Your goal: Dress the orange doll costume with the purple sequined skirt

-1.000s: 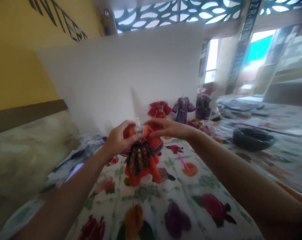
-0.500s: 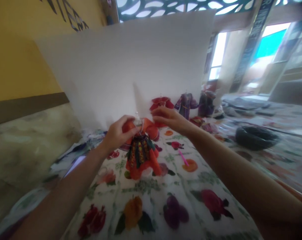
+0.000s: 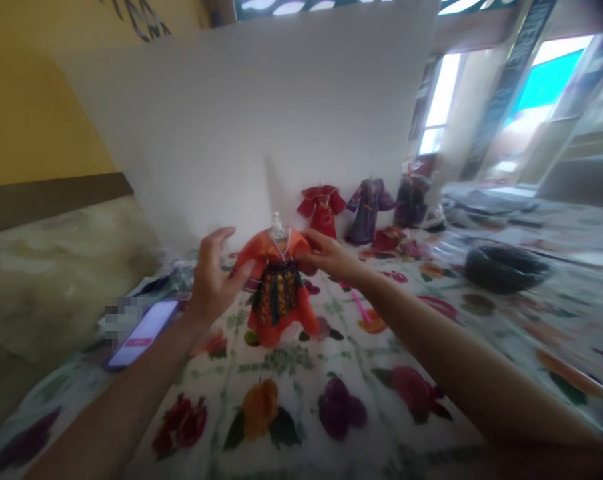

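Note:
A doll-sized orange dress (image 3: 281,293) stands upright on a small white dress form (image 3: 277,223) on the table. It has wide sleeves, a beaded V-neck and a dark patterned skirt panel. My left hand (image 3: 214,277) is at the dress's left sleeve, thumb and fingers apart, the thumb close to the cloth or touching it. On the other side, my right hand (image 3: 334,259) pinches the right sleeve near the shoulder. Part of that sleeve is hidden behind the fingers.
Behind stand a small red dress (image 3: 322,208), a purple robe (image 3: 371,208) and a white board (image 3: 221,133). A phone (image 3: 144,333) lies left, a pink stick (image 3: 361,308) and a black bowl-like object (image 3: 506,268) right. The tablecloth (image 3: 291,363) is fruit-printed.
My left hand has come off the shoulder and moved out to the left, its fingers opening. My right hand has lowered onto the right sleeve. The view has shifted, showing more of the phone.

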Available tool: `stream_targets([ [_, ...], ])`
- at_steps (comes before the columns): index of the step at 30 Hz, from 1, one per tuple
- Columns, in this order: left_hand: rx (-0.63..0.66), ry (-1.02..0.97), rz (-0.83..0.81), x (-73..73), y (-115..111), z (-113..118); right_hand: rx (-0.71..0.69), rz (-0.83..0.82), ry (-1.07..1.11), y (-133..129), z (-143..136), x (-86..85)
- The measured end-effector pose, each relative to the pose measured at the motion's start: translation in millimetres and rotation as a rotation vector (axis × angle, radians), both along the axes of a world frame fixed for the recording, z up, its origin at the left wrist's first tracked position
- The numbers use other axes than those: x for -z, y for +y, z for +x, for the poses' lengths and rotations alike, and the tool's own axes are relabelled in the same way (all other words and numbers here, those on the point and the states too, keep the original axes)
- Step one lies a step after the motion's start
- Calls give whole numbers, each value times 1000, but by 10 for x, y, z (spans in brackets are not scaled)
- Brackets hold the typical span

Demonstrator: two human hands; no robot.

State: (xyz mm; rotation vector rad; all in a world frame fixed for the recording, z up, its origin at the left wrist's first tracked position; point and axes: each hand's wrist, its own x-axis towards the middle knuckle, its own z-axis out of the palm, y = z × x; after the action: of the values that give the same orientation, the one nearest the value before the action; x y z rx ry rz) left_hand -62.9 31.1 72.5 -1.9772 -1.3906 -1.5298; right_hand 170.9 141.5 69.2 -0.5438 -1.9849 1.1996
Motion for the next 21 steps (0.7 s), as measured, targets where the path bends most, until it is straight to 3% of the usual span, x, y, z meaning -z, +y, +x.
stream_targets([
  [2, -6, 36, 10, -94, -24, 56, -6, 6, 3, 32, 2, 43],
  [5, 14, 67, -42, -358, 5, 213, -23, 17, 2, 34, 4, 65],
  [10, 91, 53, -208, -716, 207, 423, 3, 19, 2, 1, 14, 64],
  [16, 26, 106, -278, -821, 381, 385, 77, 43, 53, 91, -56, 207],
  [21, 95, 17, -364, -853, 506, 316, 162, 12, 105, 168, -116, 335],
])
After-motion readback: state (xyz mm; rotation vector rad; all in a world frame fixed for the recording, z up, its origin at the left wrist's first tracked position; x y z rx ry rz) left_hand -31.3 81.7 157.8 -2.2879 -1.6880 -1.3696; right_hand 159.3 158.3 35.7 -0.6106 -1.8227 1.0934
